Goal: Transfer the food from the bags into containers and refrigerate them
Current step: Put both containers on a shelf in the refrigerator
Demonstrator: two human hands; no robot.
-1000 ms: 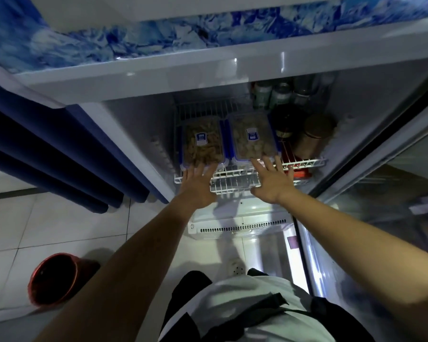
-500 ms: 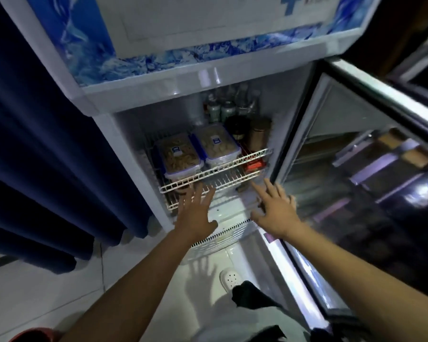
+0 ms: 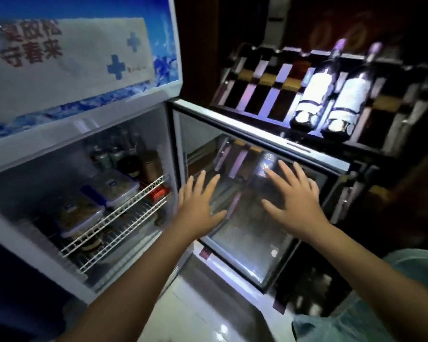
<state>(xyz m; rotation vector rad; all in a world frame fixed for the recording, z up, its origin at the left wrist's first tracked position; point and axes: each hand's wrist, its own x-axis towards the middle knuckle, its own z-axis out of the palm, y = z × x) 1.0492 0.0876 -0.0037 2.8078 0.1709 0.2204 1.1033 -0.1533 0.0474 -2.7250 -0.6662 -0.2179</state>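
Both hands have pulled back from the wire shelf and swung right, out in front of the glass door. Left hand (image 3: 198,213) is nearest, fingers (image 3: 200,181) spread wide, holding nothing, level with the door's hinge side. Right hand (image 3: 297,206) is also splayed and empty over the glass door (image 3: 252,238), which stands open; contact with the glass can't be judged. Back inside the fridge (image 3: 124,134), 2 lidded containers (image 3: 120,187) of food sit side by side at the front edge of the wire shelf (image 3: 114,215), jars (image 3: 143,164) behind them. Beyond, 2 bottles (image 3: 316,95) lie on a dark rack (image 3: 257,82).
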